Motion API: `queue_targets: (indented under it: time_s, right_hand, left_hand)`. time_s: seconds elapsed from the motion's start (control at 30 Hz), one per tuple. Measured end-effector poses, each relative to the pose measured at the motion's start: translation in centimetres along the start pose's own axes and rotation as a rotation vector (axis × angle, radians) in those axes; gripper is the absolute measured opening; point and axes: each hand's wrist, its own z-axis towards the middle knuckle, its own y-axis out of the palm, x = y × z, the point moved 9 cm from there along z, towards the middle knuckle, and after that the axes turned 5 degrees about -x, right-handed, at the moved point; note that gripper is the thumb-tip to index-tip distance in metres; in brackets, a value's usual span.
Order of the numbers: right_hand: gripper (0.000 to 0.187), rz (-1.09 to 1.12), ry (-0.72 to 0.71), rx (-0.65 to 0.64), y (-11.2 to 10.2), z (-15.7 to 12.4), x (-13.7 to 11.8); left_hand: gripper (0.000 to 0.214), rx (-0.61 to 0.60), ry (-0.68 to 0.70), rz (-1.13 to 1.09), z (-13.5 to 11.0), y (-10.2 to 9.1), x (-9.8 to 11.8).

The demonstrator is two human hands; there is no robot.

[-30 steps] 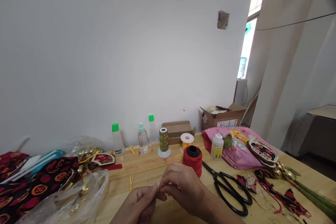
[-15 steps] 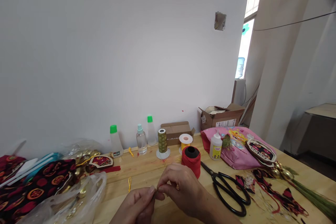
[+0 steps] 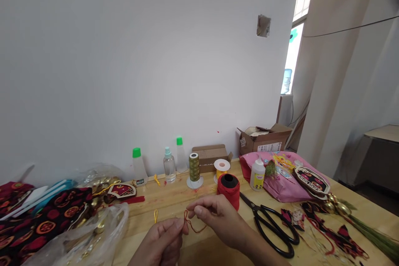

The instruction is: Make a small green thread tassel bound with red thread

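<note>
My left hand (image 3: 165, 242) and my right hand (image 3: 218, 219) meet low in the middle of the view, over a wooden table (image 3: 174, 199). Both pinch a thin red thread (image 3: 190, 223) that loops and sags between the fingertips. A spool of red thread (image 3: 229, 189) stands just behind my right hand. Black scissors (image 3: 272, 224) lie to its right. A short yellow cord loop (image 3: 155, 215) lies on the table left of my hands.
Along the wall stand two green-capped bottles (image 3: 138, 167), a clear spray bottle (image 3: 168, 167), a gold spool (image 3: 194, 168), a yellow spool (image 3: 221, 168) and cardboard boxes (image 3: 264, 139). A glue bottle (image 3: 257, 173) stands by a pink bag (image 3: 282, 178). Patterned fabric (image 3: 40, 224) and a plastic bag (image 3: 90, 237) lie left.
My hands have drawn slightly apart, and a loop of red thread now shows between the fingertips. The camera barely shifted.
</note>
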Motion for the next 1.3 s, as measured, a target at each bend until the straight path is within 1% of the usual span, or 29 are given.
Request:
queue_targets:
  time_s: [0.1,0.2,0.27,0.37,0.43,0.5,0.6,0.7,0.8,0.97,1.07,1.13,1.2,1.3]
  right_hand:
    - [0.029,0.144,0.019,-0.045,0.8,0.0,0.4]
    - [0.033,0.304,0.027,-0.125,2.0,-0.1,0.4]
    - [0.04,0.364,0.073,-0.151,2.7,-0.1,0.8]
    - [0.045,0.321,0.154,-0.099,2.5,-0.1,1.7]
    - [0.041,0.302,0.133,-0.055,2.2,-0.1,1.7]
    - [0.036,0.337,0.095,-0.024,2.1,0.0,1.4]
    - [0.028,0.403,0.092,0.019,1.9,0.1,1.2]
    - [0.025,0.435,0.091,0.057,1.6,0.1,1.0]
    - [0.026,0.481,0.121,0.074,1.5,0.1,1.5]
    - [0.033,0.567,0.246,0.08,2.2,-0.1,3.1]
    - [0.035,0.616,0.27,0.074,2.5,-0.3,3.3]
    - [0.035,0.597,0.259,0.067,2.6,-0.2,3.2]
    - [0.037,0.529,0.231,0.069,2.3,-0.1,2.9]
    - [0.038,0.409,0.177,0.098,1.6,0.0,2.5]
  left_hand:
    - [0.035,0.005,0.007,-0.019,0.1,-0.3,-0.2]
    - [0.033,-0.024,0.02,-0.036,0.1,0.0,0.0]
    - [0.033,-0.043,0.038,-0.034,0.1,0.3,0.3]
    - [0.034,-0.044,0.031,-0.028,0.1,0.5,0.4]
    - [0.036,-0.037,0.01,-0.004,0.2,0.4,0.1]
    - [0.038,-0.046,0.0,0.035,0.5,0.2,-0.3]
    - [0.039,-0.074,0.019,0.072,0.9,0.1,-0.8]
    - [0.037,-0.058,0.044,0.066,1.0,0.0,-0.8]
    - [0.037,-0.034,0.05,0.045,0.7,0.0,-0.5]
    - [0.04,-0.031,0.031,0.029,0.7,0.0,-0.5]
    - [0.04,-0.022,0.045,0.014,0.8,-0.1,-0.4]
    - [0.04,-0.014,0.05,-0.002,0.8,-0.2,-0.4]
    - [0.039,-0.012,0.05,-0.002,0.8,-0.1,-0.4]
    - [0.037,-0.006,0.095,0.016,0.9,-0.1,0.1]
